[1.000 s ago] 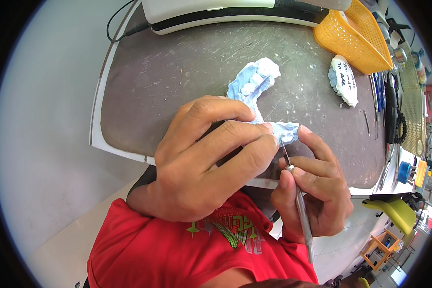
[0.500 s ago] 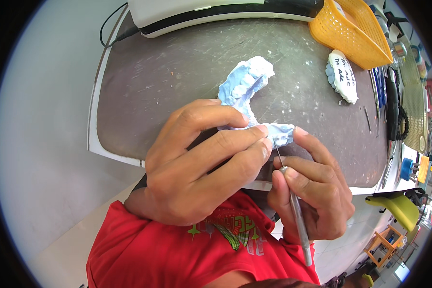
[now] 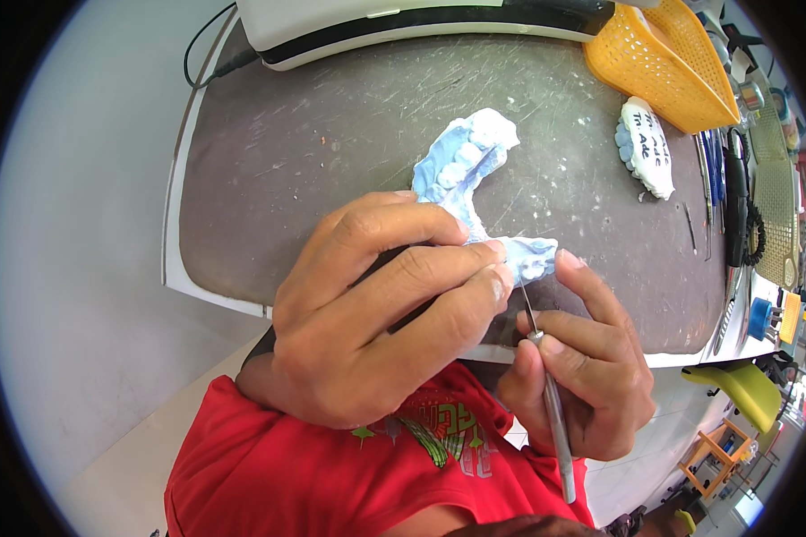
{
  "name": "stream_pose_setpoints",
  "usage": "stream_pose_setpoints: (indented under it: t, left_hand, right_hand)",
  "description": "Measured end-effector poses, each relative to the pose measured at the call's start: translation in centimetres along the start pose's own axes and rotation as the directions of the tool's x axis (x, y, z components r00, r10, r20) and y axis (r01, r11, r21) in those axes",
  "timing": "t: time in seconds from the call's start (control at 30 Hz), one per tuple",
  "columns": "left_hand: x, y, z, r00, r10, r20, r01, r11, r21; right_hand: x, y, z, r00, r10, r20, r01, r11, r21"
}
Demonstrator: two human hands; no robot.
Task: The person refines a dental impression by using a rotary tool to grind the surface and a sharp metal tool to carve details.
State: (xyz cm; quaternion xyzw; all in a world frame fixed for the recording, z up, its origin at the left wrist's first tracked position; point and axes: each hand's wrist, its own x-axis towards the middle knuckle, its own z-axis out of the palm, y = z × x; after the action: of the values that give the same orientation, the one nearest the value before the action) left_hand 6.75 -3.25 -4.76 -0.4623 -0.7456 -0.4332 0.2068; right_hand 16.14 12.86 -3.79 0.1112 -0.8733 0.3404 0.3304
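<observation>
A horseshoe-shaped dental cast [image 3: 457, 172] in pale blue and white, with moulded teeth, is held above the brown mat. My left hand [image 3: 390, 309] is closed on it; the palm and fingers hide its lower left part. Between the thumb and fingers of my right hand [image 3: 591, 376] is a carving knife [image 3: 557, 421] with a round metal handle and a thin blade. Its tip meets the short arm of the cast, close to my left fingertips. The right index finger reaches out beside the end of that arm.
A second cast [image 3: 645, 148] with handwriting on its base lies at the right. Behind it stands a yellow perforated basket [image 3: 667, 67]. Slim tools and a black handpiece [image 3: 736, 183] line the right edge. A white and black device [image 3: 421, 31] fills the back.
The cast has shifted slightly and turned a little, showing its teeth more plainly. The knife and right hand have moved slightly down, and the blade tip has slid lower along the short arm's edge.
</observation>
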Motion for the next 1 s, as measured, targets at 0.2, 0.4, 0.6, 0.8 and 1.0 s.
stream_pose_setpoints:
  t: [0.2, 0.4, 0.6, 0.8, 1.0]
  left_hand:
    - [0.04, -0.11, 0.00, 1.000, -0.005, -0.004, 0.005, 1.000, -0.026]
    - [0.13, -0.14, 0.13, 1.000, 0.008, 0.000, -0.008, 1.000, -0.003]
    - [-0.03, -0.15, 0.19, 1.000, 0.020, -0.016, -0.020, 0.999, 0.027]
    - [0.40, 0.03, -0.02, 0.999, 0.034, -0.007, -0.034, 0.999, 0.037]
    - [0.45, 0.50, -0.48, 0.997, -0.057, 0.047, 0.056, 0.998, 0.027]
  right_hand:
    - [0.15, -0.19, 0.03, 1.000, 0.007, 0.006, -0.007, 1.000, -0.016]
    - [-0.19, -0.03, 0.42, 1.000, 0.000, -0.021, -0.001, 0.999, -0.033]
    - [-0.04, 0.03, 0.19, 1.000, 0.011, 0.007, -0.011, 1.000, -0.015]
    - [0.46, -0.36, 0.11, 0.999, 0.047, 0.003, -0.047, 0.998, -0.033]
    - [-0.44, -0.54, -0.03, 0.993, 0.105, -0.055, -0.101, 0.992, 0.074]
